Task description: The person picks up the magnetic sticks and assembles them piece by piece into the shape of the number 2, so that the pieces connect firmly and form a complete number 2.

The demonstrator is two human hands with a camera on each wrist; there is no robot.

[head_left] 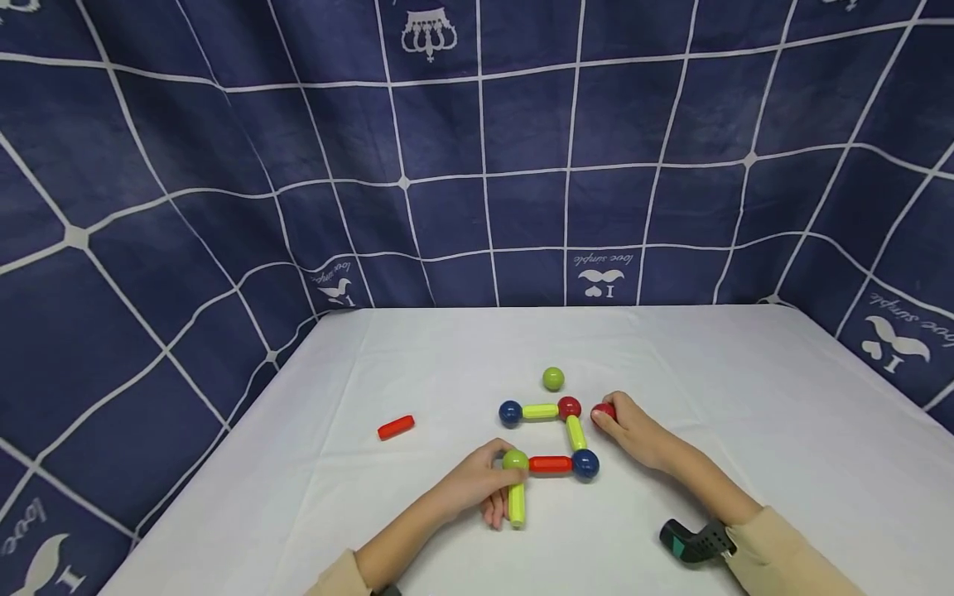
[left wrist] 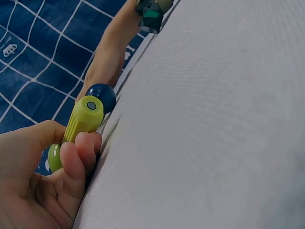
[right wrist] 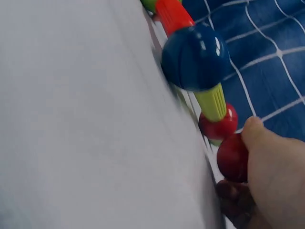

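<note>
A zigzag chain of magnetic rods and balls lies on the white table. It runs from a blue ball over a yellow-green rod, a red ball and another yellow-green rod to a nearer blue ball. From there a red rod leads to a green ball with a yellow-green end rod pointing toward me. My left hand grips that green ball, its fingers also around the end rod. Just right of the chain, my right hand pinches a loose red ball.
A loose green ball sits behind the chain. Off to the left lies a single red rod. A navy checked cloth hangs behind and beside the white table. A dark band circles my right wrist.
</note>
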